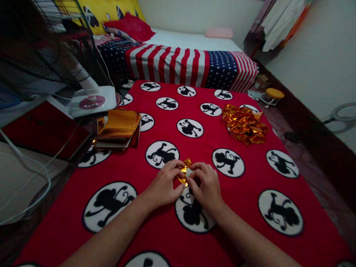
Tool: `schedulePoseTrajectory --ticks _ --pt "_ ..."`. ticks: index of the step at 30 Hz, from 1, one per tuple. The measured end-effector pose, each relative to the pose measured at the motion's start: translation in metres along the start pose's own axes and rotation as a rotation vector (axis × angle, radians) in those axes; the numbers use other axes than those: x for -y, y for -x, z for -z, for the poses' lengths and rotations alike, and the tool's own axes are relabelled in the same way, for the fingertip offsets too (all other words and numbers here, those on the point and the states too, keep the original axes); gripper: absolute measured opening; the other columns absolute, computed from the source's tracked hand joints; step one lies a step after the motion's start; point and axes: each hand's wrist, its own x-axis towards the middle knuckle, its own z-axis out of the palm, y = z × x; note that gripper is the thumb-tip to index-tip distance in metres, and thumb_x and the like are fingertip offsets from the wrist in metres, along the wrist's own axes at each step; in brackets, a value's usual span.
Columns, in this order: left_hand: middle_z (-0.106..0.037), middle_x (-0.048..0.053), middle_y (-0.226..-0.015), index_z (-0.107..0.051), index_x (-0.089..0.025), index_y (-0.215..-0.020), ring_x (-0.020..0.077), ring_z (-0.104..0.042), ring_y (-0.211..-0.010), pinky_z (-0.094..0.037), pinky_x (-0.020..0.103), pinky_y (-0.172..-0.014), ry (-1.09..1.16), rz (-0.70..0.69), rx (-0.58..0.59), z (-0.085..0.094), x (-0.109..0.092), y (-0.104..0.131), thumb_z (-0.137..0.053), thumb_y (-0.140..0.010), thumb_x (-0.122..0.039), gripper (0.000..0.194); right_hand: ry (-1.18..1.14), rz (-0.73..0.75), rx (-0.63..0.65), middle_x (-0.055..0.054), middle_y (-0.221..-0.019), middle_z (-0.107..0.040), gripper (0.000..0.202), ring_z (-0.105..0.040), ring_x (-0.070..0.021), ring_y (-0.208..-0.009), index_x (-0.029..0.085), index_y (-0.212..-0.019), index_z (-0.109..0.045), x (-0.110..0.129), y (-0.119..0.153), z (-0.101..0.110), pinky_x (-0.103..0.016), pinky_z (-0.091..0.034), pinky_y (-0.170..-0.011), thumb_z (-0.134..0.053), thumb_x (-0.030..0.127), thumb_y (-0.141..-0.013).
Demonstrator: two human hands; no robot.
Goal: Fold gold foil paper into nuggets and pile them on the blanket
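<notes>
I judge that I am partway through folding one small piece of gold foil [184, 170], its creases being worked by fingertip. It lies low over the red cloth [191, 146] in front of me, between my two hands. My left hand [168, 181] is clamped on its left side, thumb and fingers curled in around it; my right hand [205, 183] takes hold of the opposite edge, thumb near, forefinger far. How firmly either one presses, I cannot tell.

As I see it, the next move calls for both sets of fingertips working evenly — a light, steady press, since thin foil would likely crumple or tear if tugged.

Counting up: two hands, one piece between them. One stack of flat foil sheets [121, 124] sits at the left edge of the cloth, its layers too many and too close to count. One heap of folded foil [246, 124] lies farther off to the right — its pieces overlap, so I cannot number them. Beyond it stands one yellow stool [274, 93].
</notes>
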Motion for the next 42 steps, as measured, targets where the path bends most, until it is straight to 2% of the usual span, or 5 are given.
schedulePoseTrajectory --ticks 17,42 --pt "-0.058 0.008 -0.115 -0.062 -0.018 -0.081 0.0214 -0.055 -0.111 -0.045 0.039 -0.099 -0.004 0.024 -0.016 -0.0029 0.0011 -0.0009 -0.068 -0.074 -0.012 0.011 -0.037 0.002 0.005 -0.004 -0.104 -0.060 0.010 -0.053 -0.0223 -0.099 0.021 -0.074 -0.058 -0.0044 0.0000 0.0009 -0.039 -0.037 -0.086 -0.064 0.015 -0.081" --pt "-0.059 0.007 -0.111 -0.059 -0.018 -0.076 0.0219 -0.055 -0.108 -0.046 0.040 -0.096 -0.028 0.038 -0.051 -0.0068 -0.0010 -0.0009 -0.070 -0.074 -0.015 0.011 0.066 0.011 -0.008 -0.005 -0.105 -0.060 0.010 -0.053 -0.0226 -0.097 0.020 -0.075 -0.058 0.0007 0.0009 -0.0015 -0.038 -0.037 -0.083 -0.062 0.015 -0.082"
